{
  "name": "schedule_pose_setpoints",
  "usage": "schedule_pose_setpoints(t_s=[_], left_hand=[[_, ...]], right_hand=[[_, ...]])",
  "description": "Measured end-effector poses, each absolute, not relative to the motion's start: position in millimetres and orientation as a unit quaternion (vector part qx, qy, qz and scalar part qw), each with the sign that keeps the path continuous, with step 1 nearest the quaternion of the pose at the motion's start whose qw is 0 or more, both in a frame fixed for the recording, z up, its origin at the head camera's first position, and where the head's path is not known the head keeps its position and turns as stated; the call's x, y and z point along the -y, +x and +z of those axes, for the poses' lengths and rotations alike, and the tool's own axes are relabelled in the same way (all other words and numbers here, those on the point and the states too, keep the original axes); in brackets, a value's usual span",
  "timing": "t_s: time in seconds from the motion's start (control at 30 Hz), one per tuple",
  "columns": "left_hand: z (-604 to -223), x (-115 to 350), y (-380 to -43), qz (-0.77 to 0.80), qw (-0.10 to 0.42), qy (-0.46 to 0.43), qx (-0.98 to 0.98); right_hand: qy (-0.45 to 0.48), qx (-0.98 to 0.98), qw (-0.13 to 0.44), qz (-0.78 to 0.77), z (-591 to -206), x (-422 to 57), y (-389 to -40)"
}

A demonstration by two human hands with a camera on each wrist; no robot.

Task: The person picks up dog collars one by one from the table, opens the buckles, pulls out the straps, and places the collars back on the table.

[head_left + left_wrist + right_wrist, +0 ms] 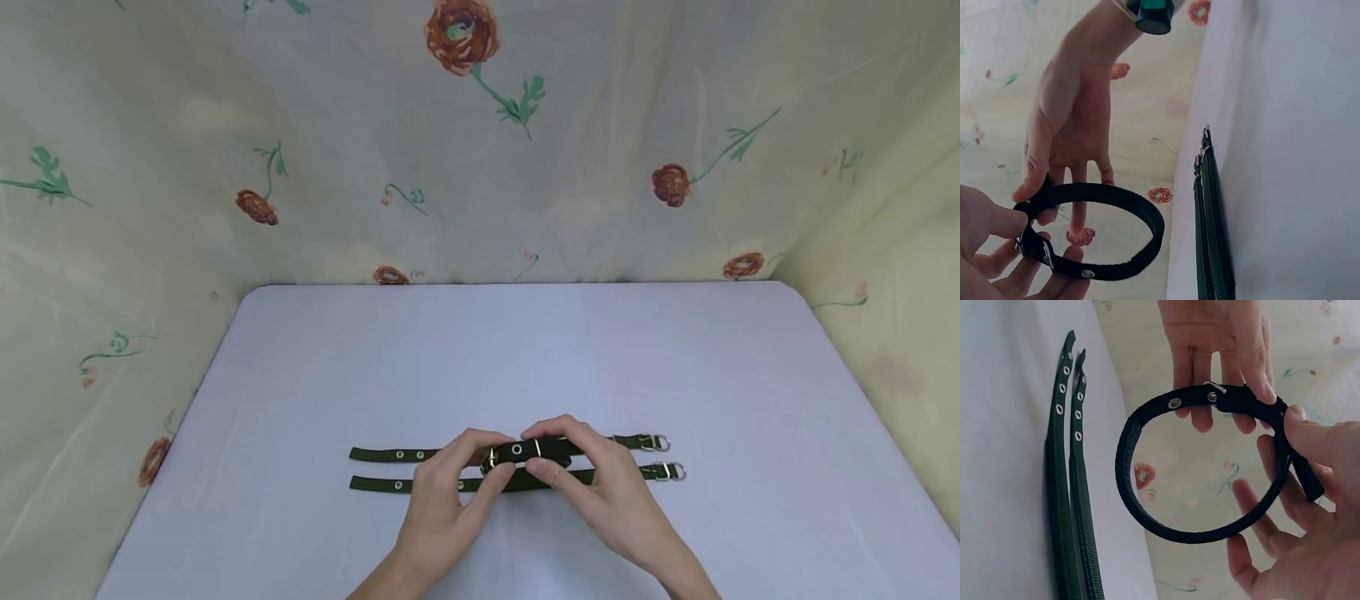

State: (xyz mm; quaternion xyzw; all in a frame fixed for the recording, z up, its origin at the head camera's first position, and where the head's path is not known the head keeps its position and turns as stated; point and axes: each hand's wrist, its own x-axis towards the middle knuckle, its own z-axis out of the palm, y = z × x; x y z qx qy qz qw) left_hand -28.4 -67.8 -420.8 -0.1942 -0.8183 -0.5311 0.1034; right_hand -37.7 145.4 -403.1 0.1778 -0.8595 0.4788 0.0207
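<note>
In the head view a dark collar (555, 450) is held up above the table, one end run through its metal buckle (490, 459) so that it forms a closed loop. My left hand (450, 500) pinches it at the buckle end between thumb and fingers. Just to the right, my right hand (607, 479) pinches the strap near its free tip (1311, 484). Both wrist views show the round loop, with a metal eyelet (1175, 403) in the band. Beneath the hands lie two green collars, a far one (375, 455) and a near one (375, 483), partly hidden by the hands.
The flat collars lie side by side across the white table (300, 367), their D-rings (678, 472) at the right and eyelets at the left. A flowered cloth (337, 142) hangs behind the table and along both sides.
</note>
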Motion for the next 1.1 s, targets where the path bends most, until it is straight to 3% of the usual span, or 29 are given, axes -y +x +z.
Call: schedule_pose_setpoints(t_s=[0.17, 0.37, 0.73, 1.0, 1.1], left_hand=[[-422.4, 67.0, -28.8, -0.551, 0.083, -0.179, 0.811], [-421.6, 66.0, -30.6, -0.553, 0.093, -0.176, 0.809], [-423.0, 61.4, -26.5, -0.609, 0.048, -0.076, 0.788], [-424.1, 63.5, -25.1, -0.573, 0.043, -0.125, 0.809], [-424.5, 65.0, -27.3, -0.530, 0.069, -0.167, 0.828]], right_hand=[[0.181, 0.852, 0.033, 0.490, -402.0, -144.3, -37.7], [0.192, 0.855, 0.055, 0.478, -401.5, -143.5, -38.4], [0.152, 0.881, 0.075, 0.441, -396.9, -137.9, -39.1], [0.167, 0.880, 0.093, 0.435, -395.7, -138.6, -40.1], [0.183, 0.878, 0.088, 0.432, -396.4, -139.2, -40.0]])
